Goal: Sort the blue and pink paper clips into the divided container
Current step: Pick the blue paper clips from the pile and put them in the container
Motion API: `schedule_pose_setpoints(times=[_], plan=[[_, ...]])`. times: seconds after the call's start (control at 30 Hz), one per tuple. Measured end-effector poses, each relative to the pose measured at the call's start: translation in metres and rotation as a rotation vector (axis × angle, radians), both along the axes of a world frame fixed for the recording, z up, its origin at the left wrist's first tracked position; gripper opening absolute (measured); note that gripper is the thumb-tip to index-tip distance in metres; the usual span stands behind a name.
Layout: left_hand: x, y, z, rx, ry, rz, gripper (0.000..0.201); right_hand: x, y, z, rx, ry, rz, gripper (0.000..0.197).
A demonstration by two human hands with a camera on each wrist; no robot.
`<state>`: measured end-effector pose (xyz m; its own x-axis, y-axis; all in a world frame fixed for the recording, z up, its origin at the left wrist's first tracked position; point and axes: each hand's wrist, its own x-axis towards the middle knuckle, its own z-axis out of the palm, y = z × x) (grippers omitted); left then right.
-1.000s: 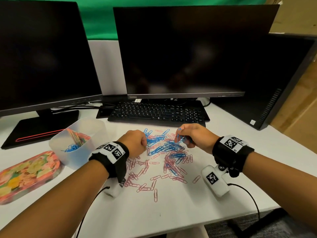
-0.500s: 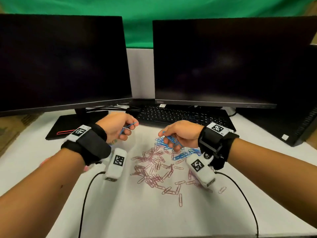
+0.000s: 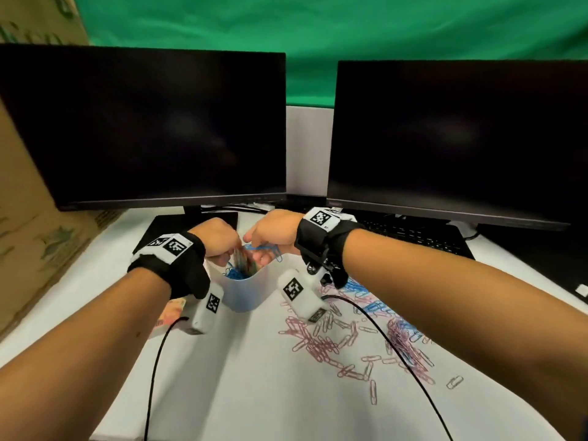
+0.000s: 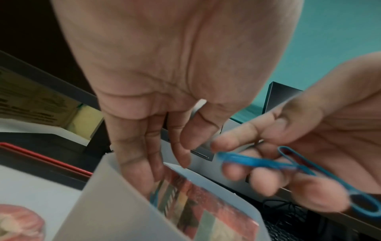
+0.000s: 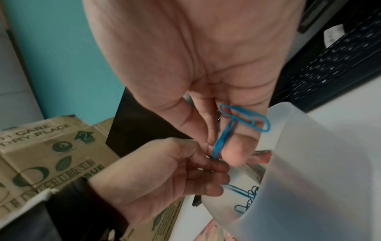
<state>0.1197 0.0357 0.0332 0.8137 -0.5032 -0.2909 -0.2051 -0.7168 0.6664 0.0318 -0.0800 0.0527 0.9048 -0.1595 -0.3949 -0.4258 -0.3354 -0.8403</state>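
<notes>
While blue paper clips (image 5: 243, 119) hang pinched in the right hand (image 3: 273, 233) over the translucent divided container (image 3: 245, 291), the left hand (image 3: 219, 237) dips relaxed fingers (image 4: 132, 156) into its blue-clip compartment, holding nothing. Loose pink paper clips (image 3: 321, 345) and more blue ones lie right of it on the white bench (image 3: 254, 393), before two dark monitors (image 3: 152, 128).

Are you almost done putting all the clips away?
Not yet. Some blue clips already lie in the container. The right hand holds more blue ones above it, and the left hand is at the rim. Many pink clips and some blue ones remain on the desk.
</notes>
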Motion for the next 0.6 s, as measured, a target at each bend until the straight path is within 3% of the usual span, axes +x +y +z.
schedule_pose_setpoints(times=[0.17,0.27,0.5,0.6], plan=[[-0.005,0.005,0.007,-0.017,-0.137,0.008,0.019,0.018,0.004,-0.008,-0.088,-0.014,0.017,0.037],[-0.010,0.006,0.008,-0.047,-0.202,-0.011,0.020,0.009,-0.009,-0.009,-0.115,-0.137,-0.030,0.033],[-0.057,-0.024,0.007,-0.182,-0.251,-0.186,0.015,-0.061,-0.078,-0.015,-0.196,-0.233,-0.174,0.028],[-0.071,-0.025,-0.001,-0.079,-0.367,-0.286,0.016,-0.101,-0.104,-0.021,-0.320,-0.205,-0.171,0.021]])
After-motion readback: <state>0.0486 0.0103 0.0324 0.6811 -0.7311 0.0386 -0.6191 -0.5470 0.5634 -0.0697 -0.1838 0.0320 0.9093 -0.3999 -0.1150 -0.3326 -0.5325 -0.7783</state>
